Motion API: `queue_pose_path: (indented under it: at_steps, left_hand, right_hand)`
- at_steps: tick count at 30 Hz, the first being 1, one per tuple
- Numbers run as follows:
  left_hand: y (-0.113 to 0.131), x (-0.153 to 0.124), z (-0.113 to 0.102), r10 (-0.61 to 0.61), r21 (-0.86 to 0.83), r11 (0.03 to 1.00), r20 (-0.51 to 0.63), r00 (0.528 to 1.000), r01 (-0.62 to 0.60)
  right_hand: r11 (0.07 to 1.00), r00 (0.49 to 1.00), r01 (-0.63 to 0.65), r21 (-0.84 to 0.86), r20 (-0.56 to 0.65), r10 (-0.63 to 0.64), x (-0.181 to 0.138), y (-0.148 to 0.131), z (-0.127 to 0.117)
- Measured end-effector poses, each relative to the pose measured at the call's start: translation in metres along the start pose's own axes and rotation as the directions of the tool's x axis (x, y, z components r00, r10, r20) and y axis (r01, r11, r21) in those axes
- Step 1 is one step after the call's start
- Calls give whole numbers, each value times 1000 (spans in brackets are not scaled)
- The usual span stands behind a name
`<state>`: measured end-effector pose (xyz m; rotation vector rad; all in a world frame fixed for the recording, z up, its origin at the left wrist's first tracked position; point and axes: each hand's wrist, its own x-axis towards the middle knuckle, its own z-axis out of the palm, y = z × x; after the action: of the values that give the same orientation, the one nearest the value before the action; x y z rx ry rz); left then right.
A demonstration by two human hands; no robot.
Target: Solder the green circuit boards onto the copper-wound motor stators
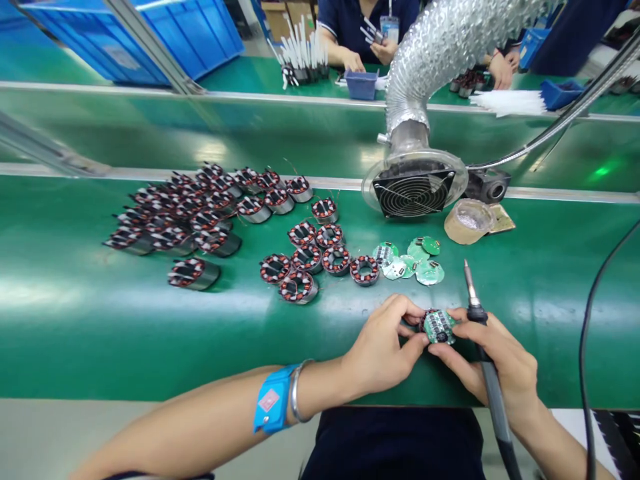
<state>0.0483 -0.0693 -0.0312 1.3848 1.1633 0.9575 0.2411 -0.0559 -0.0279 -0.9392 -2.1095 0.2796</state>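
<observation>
My left hand (pixel 383 347) pinches a small stator with a round green circuit board (pixel 439 327) on top, held just above the green bench. My right hand (pixel 493 363) steadies the same part with its fingertips while gripping a soldering iron (pixel 475 313), whose tip points up and away. A blue wrist strap (pixel 273 399) and a metal bangle sit on my left wrist. Just beyond my hands lie several loose green circuit boards (pixel 413 259).
Many wound stators (pixel 200 213) cover the bench to the left and centre. A fume fan (pixel 414 190) with a foil duct stands behind, next to a tape roll (pixel 469 221). A black cable (pixel 587 333) runs down the right. Other people work at the far bench.
</observation>
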Motion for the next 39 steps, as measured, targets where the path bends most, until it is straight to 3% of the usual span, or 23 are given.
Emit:
queue_pose_path:
  at_steps: [7, 10, 14, 22, 28, 33, 39]
  left_hand:
    - [-2, 3, -5, 23, 53, 998, 47, 999, -26]
    - [6, 7, -12, 175, 180, 964, 135, 975, -198]
    - [20, 13, -19, 317, 396, 817, 298, 900, -419]
    - [17, 20, -18, 337, 583, 666, 322, 885, -466]
    - [21, 22, -18, 346, 653, 556, 381, 857, -514]
    - [32, 26, -22, 267, 672, 500, 480, 836, -546]
    - [40, 28, -20, 174, 724, 434, 517, 838, -536]
  right_hand:
    - [998, 997, -49, 32, -65, 51, -6, 1, 6]
    - [992, 994, -83, 93, -62, 88, -10, 7, 7]
    - [982, 991, -120, 149, -33, 126, -16, 14, 6]
    - [967, 971, -230, 111, 89, 221, -13, 10, -2]
    - [968, 968, -251, 31, 9, 250, -6, -8, 19]
    - [963, 964, -264, 48, 9, 264, -10, -10, 23]
    - [964, 967, -254, 80, 16, 254, -12, -8, 23]
